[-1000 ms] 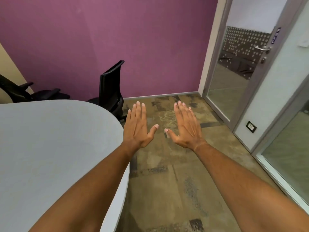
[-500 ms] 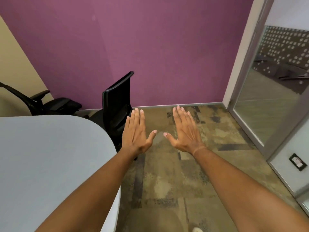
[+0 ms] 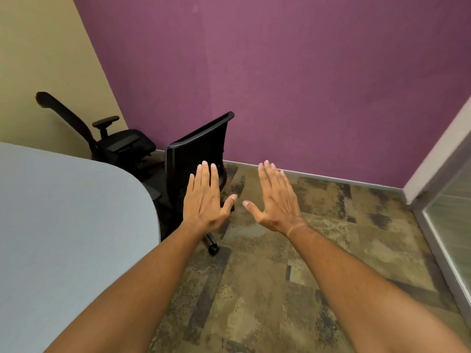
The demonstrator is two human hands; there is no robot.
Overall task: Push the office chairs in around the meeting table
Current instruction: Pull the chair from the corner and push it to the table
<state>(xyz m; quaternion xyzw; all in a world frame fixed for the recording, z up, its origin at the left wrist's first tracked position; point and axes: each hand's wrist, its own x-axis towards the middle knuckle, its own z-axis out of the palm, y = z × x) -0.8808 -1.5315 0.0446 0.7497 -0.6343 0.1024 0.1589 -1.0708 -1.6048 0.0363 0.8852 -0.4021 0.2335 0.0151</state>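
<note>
A grey rounded meeting table (image 3: 63,225) fills the left side. A black office chair (image 3: 198,146) stands at its rounded end, back turned toward me, seat partly under the table edge. A second black chair (image 3: 119,143) with armrests sits in the far corner, turned sideways and away from the table. My left hand (image 3: 204,200) is held flat with fingers apart, in front of the near chair's backrest and not touching it. My right hand (image 3: 276,200) is spread the same way over the carpet. Both hands hold nothing.
A purple wall (image 3: 305,85) runs across the back and a beige wall (image 3: 38,59) on the left. A glass partition with a metal frame (image 3: 443,220) stands at the right. Patterned brown carpet (image 3: 280,289) covers the floor between table and partition.
The view has swung left: the door and partition slid out to the right, and the two chairs and corner came toward the centre. My hands kept their spread pose.
</note>
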